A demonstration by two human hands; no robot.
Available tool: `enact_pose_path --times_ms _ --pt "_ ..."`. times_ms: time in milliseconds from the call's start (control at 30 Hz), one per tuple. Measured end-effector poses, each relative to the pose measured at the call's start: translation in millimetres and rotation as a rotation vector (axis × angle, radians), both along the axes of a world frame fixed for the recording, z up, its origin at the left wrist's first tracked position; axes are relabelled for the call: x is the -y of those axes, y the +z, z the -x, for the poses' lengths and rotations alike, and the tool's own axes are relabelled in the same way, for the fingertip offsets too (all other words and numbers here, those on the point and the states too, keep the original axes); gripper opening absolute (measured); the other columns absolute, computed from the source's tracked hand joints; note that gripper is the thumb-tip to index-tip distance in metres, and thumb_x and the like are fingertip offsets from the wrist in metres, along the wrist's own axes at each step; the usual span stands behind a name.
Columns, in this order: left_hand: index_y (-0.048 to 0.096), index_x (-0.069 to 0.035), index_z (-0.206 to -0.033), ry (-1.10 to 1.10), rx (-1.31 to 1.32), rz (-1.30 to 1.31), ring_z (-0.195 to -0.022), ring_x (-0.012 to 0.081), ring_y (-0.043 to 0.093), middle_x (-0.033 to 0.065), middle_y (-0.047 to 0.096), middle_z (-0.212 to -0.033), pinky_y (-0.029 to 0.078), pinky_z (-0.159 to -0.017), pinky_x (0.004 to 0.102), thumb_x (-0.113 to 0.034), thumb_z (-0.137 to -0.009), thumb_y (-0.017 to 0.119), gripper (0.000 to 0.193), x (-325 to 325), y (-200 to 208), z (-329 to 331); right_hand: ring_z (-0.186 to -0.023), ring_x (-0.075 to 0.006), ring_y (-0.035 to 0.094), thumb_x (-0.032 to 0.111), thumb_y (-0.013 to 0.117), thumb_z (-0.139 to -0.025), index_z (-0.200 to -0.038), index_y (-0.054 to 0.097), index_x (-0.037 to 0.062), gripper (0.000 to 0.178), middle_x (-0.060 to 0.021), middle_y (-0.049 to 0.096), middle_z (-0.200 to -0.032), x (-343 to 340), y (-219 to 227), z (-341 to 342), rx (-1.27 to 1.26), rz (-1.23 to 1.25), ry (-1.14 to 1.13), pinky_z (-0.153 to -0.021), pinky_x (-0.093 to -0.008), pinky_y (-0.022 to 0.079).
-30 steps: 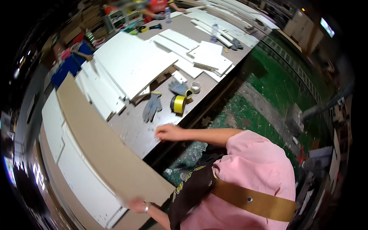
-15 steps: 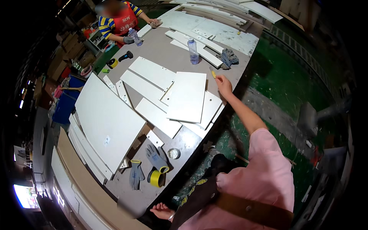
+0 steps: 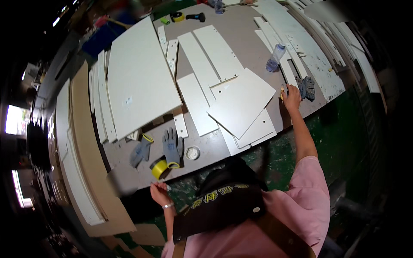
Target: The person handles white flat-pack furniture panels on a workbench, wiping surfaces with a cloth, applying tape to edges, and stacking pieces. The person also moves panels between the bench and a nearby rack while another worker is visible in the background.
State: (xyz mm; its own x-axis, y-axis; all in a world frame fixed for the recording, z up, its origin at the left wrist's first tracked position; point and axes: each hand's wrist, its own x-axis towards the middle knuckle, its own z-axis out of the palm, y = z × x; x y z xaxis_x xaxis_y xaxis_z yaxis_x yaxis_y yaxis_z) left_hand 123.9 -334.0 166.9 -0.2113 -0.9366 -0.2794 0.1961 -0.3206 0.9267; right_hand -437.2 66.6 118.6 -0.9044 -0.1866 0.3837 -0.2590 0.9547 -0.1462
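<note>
My right hand reaches over the table's right part, its fingers pinching a small yellow stick. A crumpled grey glove lies just beyond that hand, and a clear bottle stands farther back. At the table's front edge my left hand has curled fingers; a tiny pale bit shows beside them, but I cannot make out what they hold. Near it are a yellow tape roll, two grey gloves with yellow cuffs and a round tin with white contents.
White panels lie overlapped mid-table, with a large white board to their left. Narrow white strips lie at the right. A black-handled tool and another tape roll are at the back. Another person's hand shows at the top edge.
The view has turned, shifting the table's things. My right hand, still pinching the yellow stick, has come close to the crumpled glove. My left hand has moved nearer the tape roll.
</note>
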Motion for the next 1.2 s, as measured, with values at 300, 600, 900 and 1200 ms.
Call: enact_pose_path --times_ms 300,600,900,1200 --pt "0.052 -0.002 -0.089 0.039 0.092 -0.052 -0.062 0.0133 0.047 0.004 0.051 -0.07 0.038 -0.055 0.0253 -0.028 -0.096 0.048 0.027 -107 16 101 -0.115 -0.0321 0.047 0.042 0.071 -0.073 -0.127 0.049 0.0153 0.064 -0.0093 0.054 -0.122 -51 12 43 0.277 -0.112 -0.056 -0.088 -0.0513 0.042" --pt "0.059 -0.002 -0.094 -0.278 0.18 -0.156 -0.068 0.0133 0.061 0.0057 0.064 -0.077 0.048 -0.064 0.0243 -0.024 -0.096 0.05 0.024 -238 24 219 -0.105 -0.033 0.051 0.03 0.073 -0.072 -0.129 0.047 0.014 0.065 -0.0091 0.058 -0.112 -83 5 69 0.225 -0.086 0.292 -0.084 -0.0463 0.044" --pt "0.058 -0.004 -0.102 -0.053 0.165 -0.287 -0.071 0.0136 0.062 0.0045 0.065 -0.084 0.049 -0.063 0.0238 -0.026 -0.095 0.051 0.024 -251 25 211 -0.108 -0.0331 0.05 0.029 0.071 -0.073 -0.127 0.051 0.0109 0.06 -0.0109 0.057 -0.118 -95 13 80 0.258 -0.073 0.401 -0.089 -0.0454 0.04" --pt "0.057 -0.006 -0.108 0.069 0.011 -0.309 -0.074 0.0111 0.062 0.0053 0.065 -0.091 0.049 -0.06 0.0211 -0.024 -0.094 0.053 0.022 -164 34 195 -0.095 -0.0174 0.059 0.015 0.063 -0.085 -0.118 0.057 0.0027 0.036 -0.0091 0.062 -0.107 41 81 -20 0.922 0.843 0.627 -0.082 -0.0293 0.046"
